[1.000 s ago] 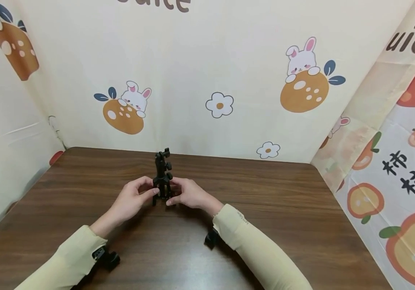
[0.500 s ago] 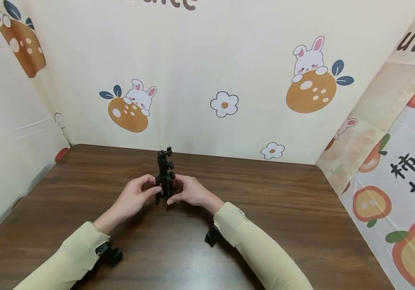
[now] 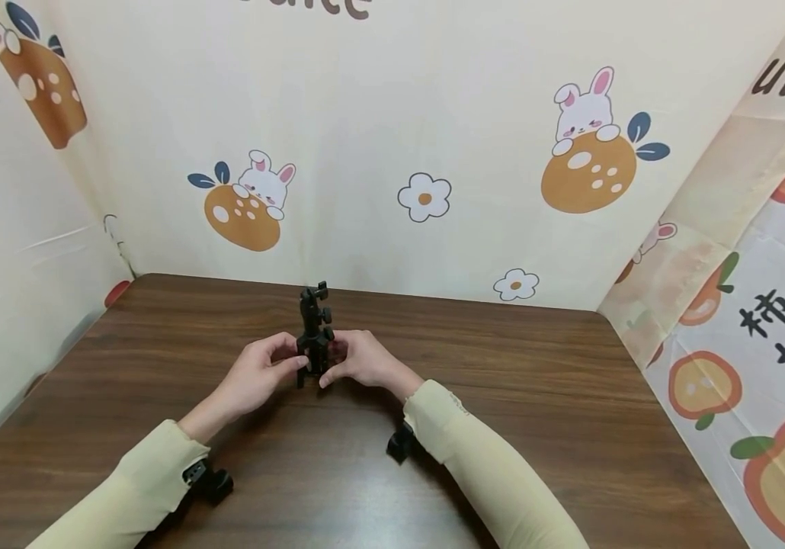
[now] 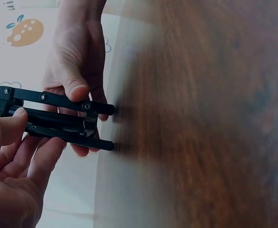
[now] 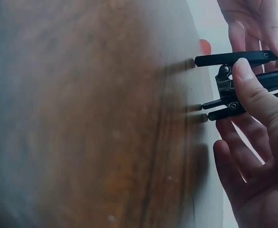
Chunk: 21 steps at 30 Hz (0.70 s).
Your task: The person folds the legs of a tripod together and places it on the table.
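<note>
A small black tripod [image 3: 313,328] stands upright on the brown wooden table [image 3: 536,396], its leg tips touching the top. My left hand [image 3: 289,360] pinches its lower legs from the left, thumb on a leg [image 4: 10,126]. From the other side my right hand [image 3: 331,366] grips the legs, with its thumb [image 5: 253,90] pressed on the joint. In the wrist views the tripod legs [image 4: 62,118] [image 5: 243,59] are slightly spread and point at the table. Both sleeves are pale yellow.
Printed cloth walls [image 3: 420,152] with rabbits and oranges close off the table at the back, left and right. Black wrist camera mounts sit under both forearms [image 3: 210,482] [image 3: 399,444]. Bare table surface lies on both sides of the hands.
Both hands stay on the tripod's legs in the same spot. Only the fingers shift slightly, and the view moved a little.
</note>
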Each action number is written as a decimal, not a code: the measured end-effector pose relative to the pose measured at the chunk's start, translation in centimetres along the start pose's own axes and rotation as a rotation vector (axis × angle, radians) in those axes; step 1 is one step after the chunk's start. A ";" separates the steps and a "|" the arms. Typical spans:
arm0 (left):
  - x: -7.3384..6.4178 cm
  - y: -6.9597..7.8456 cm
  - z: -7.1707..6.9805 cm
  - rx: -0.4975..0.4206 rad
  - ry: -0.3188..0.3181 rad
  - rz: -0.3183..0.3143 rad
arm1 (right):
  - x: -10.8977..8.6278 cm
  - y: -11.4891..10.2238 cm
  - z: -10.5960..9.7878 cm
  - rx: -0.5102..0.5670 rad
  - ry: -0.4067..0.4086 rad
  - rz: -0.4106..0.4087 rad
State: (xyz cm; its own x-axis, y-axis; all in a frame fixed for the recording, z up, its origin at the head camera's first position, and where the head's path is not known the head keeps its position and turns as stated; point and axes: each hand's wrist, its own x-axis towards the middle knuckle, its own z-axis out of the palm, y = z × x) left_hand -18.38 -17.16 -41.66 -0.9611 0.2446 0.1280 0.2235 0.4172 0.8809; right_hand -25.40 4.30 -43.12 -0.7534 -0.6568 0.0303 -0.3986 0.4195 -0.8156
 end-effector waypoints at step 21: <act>0.9 0.3 -0.4 0.065 0.084 0.063 | -1.1 0.1 -0.7 -0.109 0.051 -0.005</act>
State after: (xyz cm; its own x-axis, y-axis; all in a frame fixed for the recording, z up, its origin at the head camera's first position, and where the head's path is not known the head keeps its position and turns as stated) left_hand -19.25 -17.12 -41.11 -0.9544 0.1993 0.2222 0.2914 0.4602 0.8386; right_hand -24.98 5.44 -42.84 -0.7757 -0.6276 0.0662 -0.4552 0.4838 -0.7475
